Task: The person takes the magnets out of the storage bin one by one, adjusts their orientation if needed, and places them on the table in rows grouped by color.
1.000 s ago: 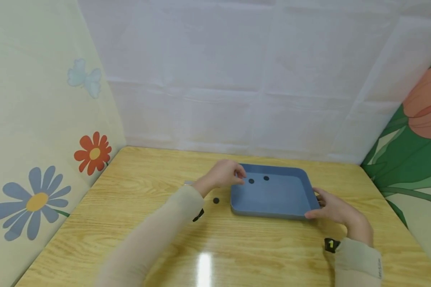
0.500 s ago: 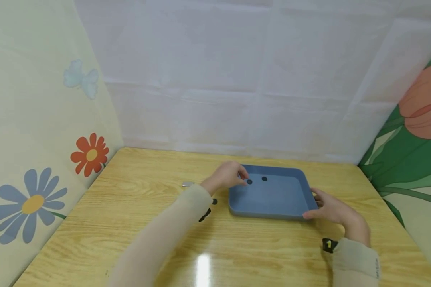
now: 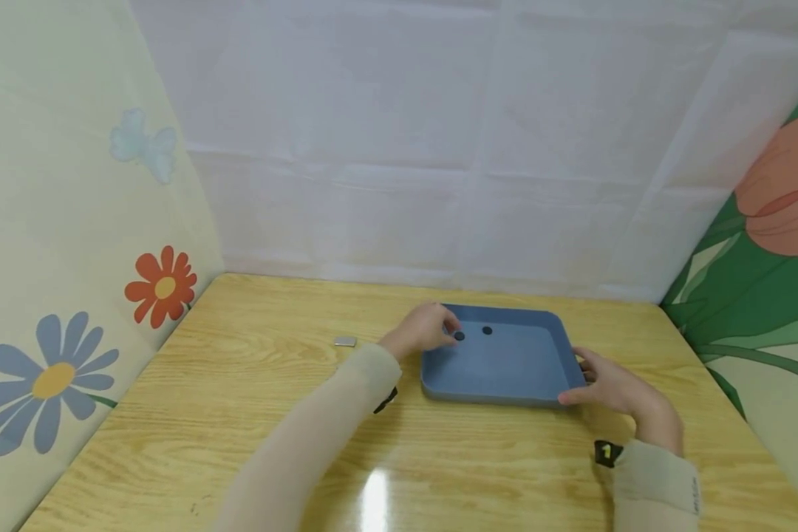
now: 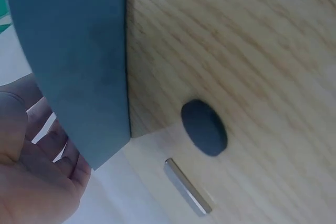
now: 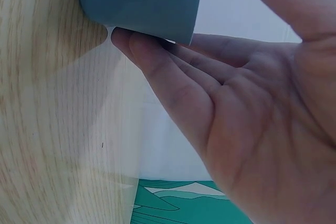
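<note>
My right hand (image 3: 615, 388) rests straight-fingered against the blue tray's (image 3: 505, 366) near right corner on the bench (image 3: 253, 384), gripping nothing. Farther off, my left hand (image 3: 425, 329) curls over the tray's far left edge beside two black discs (image 3: 459, 336); whether it pinches anything, I cannot tell.

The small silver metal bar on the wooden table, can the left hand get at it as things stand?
Probably yes. The small silver metal bar lies in the open left of the left hand, which rests at the blue plastic tray rim; nothing lies between them.

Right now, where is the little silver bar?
In the head view, the silver bar lies on the wooden table, left of the blue tray and the left hand.
</note>
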{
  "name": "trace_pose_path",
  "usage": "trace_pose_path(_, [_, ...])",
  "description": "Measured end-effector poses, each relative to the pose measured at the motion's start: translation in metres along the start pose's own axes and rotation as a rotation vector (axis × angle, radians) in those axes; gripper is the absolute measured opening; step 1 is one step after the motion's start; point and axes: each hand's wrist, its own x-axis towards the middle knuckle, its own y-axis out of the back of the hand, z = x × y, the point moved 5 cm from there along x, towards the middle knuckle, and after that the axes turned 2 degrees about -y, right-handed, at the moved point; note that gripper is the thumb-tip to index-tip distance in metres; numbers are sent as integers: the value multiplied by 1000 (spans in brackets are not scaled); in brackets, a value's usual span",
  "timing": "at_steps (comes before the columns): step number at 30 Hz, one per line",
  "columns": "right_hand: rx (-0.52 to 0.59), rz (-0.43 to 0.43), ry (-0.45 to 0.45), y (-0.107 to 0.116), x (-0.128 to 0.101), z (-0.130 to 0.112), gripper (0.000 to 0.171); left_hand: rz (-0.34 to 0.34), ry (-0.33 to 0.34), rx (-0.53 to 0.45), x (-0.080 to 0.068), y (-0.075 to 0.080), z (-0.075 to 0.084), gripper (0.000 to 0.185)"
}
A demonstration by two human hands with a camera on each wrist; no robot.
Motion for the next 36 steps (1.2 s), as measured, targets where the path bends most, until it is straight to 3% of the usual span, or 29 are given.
trace_pose_path(9, [4, 5, -4, 0, 0, 1, 118, -2, 12, 91, 8, -9, -1, 39])
trace_pose_path(17, [9, 11, 7, -2, 0, -1, 116, -6, 52, 86, 16, -21, -5, 45])
trace_pose_path(30, [3, 15, 11, 0, 0, -2, 116, 25, 24, 99, 15, -22, 1, 14])
trace_pose_path(36, [3, 13, 12, 0, 1, 0, 115, 34, 6, 76, 13, -22, 1, 10])
